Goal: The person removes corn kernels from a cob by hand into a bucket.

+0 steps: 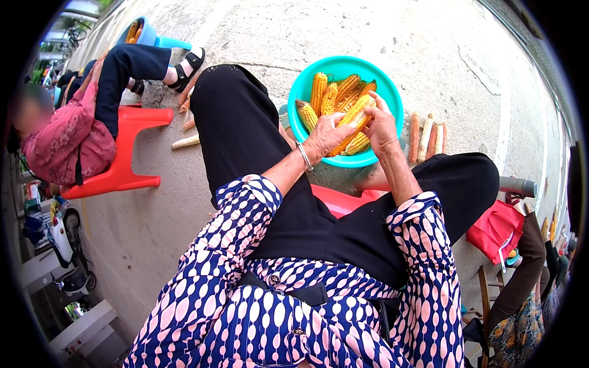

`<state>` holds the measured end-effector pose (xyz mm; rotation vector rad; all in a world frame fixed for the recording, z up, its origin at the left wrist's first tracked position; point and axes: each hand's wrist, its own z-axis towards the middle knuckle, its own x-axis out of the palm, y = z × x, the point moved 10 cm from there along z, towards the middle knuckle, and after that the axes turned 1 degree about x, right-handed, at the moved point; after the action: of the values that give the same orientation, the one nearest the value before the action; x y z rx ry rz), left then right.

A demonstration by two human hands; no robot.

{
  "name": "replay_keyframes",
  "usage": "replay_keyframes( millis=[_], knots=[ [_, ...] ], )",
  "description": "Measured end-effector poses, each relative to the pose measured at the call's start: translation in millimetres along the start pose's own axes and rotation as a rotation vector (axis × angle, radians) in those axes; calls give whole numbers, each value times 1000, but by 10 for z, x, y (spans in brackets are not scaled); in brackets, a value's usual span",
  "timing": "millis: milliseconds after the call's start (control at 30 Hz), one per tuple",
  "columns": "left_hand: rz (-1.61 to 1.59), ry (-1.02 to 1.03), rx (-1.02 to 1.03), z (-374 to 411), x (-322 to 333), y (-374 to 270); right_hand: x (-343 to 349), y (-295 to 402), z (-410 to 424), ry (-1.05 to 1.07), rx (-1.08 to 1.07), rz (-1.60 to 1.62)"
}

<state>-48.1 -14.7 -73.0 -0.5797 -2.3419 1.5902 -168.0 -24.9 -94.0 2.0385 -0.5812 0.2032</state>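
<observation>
My left hand (327, 136) grips the lower end of an ear of dried yellow corn (355, 120), held tilted over a turquoise plastic basin (394, 83). A pale strip without kernels shows along the ear's side. My right hand (383, 125) is on the ear's upper part, with its fingers bent against the kernels. Several more corn ears (319, 89) lie in the basin below, some of them partly hidden by my hands. Outside the basin to the right, several stripped corn cobs (414, 138) lie side by side on the concrete.
At left a person (73, 138) sits on a red plastic stool (133, 156), near a blue basin (146, 34) of corn. More cobs (186, 141) lie beside my left knee. At right are a grey cylinder (520, 186), a red bag (497, 230) and other seated people.
</observation>
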Motion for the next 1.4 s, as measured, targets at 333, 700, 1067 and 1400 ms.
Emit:
replay_keyframes(
  millis=[333, 700, 1067, 1400],
  knots=[
    [-320, 2, -133, 9, 39, 152, -33, 85, -1, -54, -51, -156],
    [241, -38, 50, 11, 21, -5, -237, 210, 63, -230, -284, -459],
    [54, -64, 110, 56, -48, 190, -214, 124, 33, -226, -175, -534],
    [-178, 121, -57, 19, 140, 169, -471, 41, 158, -296, -127, -542]
  ],
)
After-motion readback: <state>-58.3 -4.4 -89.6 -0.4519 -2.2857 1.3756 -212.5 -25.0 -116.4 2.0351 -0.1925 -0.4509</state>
